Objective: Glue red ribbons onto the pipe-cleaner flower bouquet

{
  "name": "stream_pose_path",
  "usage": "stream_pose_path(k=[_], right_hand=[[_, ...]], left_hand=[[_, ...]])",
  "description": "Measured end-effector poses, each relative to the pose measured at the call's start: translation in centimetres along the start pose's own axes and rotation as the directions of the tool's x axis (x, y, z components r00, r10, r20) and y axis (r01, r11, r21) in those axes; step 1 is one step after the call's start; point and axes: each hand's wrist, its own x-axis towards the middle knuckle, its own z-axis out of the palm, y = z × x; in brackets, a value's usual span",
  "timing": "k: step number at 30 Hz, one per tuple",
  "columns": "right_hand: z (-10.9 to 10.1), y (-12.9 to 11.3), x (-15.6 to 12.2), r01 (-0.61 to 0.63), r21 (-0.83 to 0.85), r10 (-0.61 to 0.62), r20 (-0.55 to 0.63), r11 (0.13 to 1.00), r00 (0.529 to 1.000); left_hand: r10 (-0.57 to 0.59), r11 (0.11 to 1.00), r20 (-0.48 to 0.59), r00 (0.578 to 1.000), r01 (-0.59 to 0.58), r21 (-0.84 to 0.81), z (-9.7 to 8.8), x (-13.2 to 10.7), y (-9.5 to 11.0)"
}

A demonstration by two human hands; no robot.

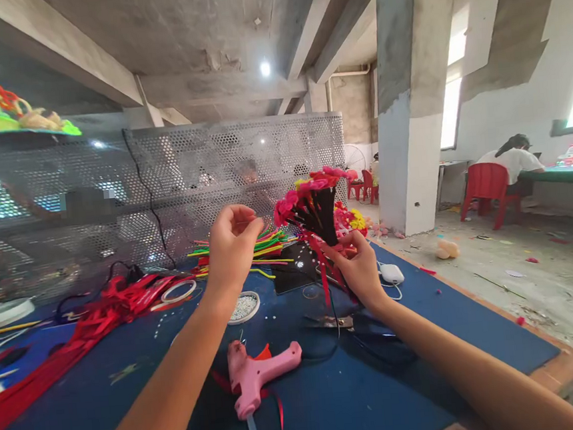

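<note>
My right hand [359,269] is closed around the base of a small bouquet [319,195], with pink and red fuzzy flower heads over black stems and a red ribbon hanging below. My left hand [234,250] is raised to the left of it, thumb and fingers curled together in a pinch; anything between the fingertips is too small to make out. Beneath the hands lie a pink hot glue gun [263,374], a round white dish of small beads [244,307] and a metal-jawed cutting tool [343,322]. Behind are coloured pipe cleaners [264,249] and a black flat panel [292,278].
Red ribbons [99,318] spread along the left of the blue table [383,400]. A white charger-like case [392,273] sits near the right edge. A perforated metal screen [203,182] stands behind. At far right, a person [507,155] sits on a red chair [487,187].
</note>
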Motion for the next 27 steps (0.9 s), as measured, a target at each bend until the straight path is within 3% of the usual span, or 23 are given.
stream_pose_path(k=[3, 6, 10, 12, 13, 14, 15, 18, 20, 21, 24, 27], right_hand=[[-0.3, 1.5, 0.7, -0.016, -0.295, 0.038, 0.069, 0.955, 0.997], [-0.5, 3.5, 1.3, 0.017, -0.587, 0.142, 0.224, 0.809, 0.964], [-0.5, 4.4, 1.3, 0.112, -0.687, 0.204, 0.362, 0.718, 0.91], [-0.1, 3.2, 0.8, 0.189, -0.701, 0.156, 0.397, 0.687, 0.905], [0.3, 2.3, 0.3, 0.292, -0.711, 0.037, 0.409, 0.639, 0.912], [0.8, 1.1, -0.4, 0.381, -0.684, -0.038, 0.46, 0.621, 0.887], [1.4, 0.0, -1.3, 0.456, -0.617, -0.067, 0.547, 0.642, 0.834], [3.5, -2.7, -4.8, 0.579, -0.338, -0.018, 0.853, 0.742, 0.521], [4.8, -3.4, -6.8, 0.625, -0.262, 0.027, 0.933, 0.735, 0.359], [5.4, -3.6, -7.6, 0.644, -0.249, 0.05, 0.949, 0.723, 0.31], [6.6, -3.4, -8.5, 0.685, -0.249, 0.098, 0.963, 0.685, 0.252], [6.9, -2.9, -8.2, 0.683, -0.294, 0.116, 0.949, 0.669, 0.295]], left_hand=[[0.001, 0.996, 0.087, 0.996, -0.01, 0.094, -1.8, -0.6, -1.1], [-0.095, 0.969, 0.219, 0.971, 0.039, 0.245, -4.8, -1.5, -2.9], [-0.298, 0.883, 0.271, 0.915, 0.157, 0.442, -9.6, -2.3, -5.7], [-0.361, 0.841, 0.269, 0.893, 0.187, 0.508, -11.7, -2.4, -7.1], [-0.374, 0.828, 0.274, 0.886, 0.187, 0.529, -12.5, -2.4, -7.9], [-0.375, 0.819, 0.282, 0.883, 0.174, 0.546, -13.2, -2.4, -8.6], [-0.366, 0.811, 0.293, 0.883, 0.148, 0.566, -13.8, -2.4, -9.3], [-0.337, 0.763, 0.347, 0.875, 0.038, 0.646, -14.8, -2.5, -10.8], [-0.363, 0.712, 0.395, 0.844, -0.023, 0.702, -15.2, -2.7, -11.1], [-0.385, 0.687, 0.413, 0.826, -0.043, 0.725, -15.3, -2.8, -11.1], [-0.441, 0.608, 0.44, 0.783, -0.1, 0.788, -15.6, -3.1, -11.0], [-0.497, 0.544, 0.472, 0.728, -0.162, 0.823, -15.7, -3.4, -11.5]])
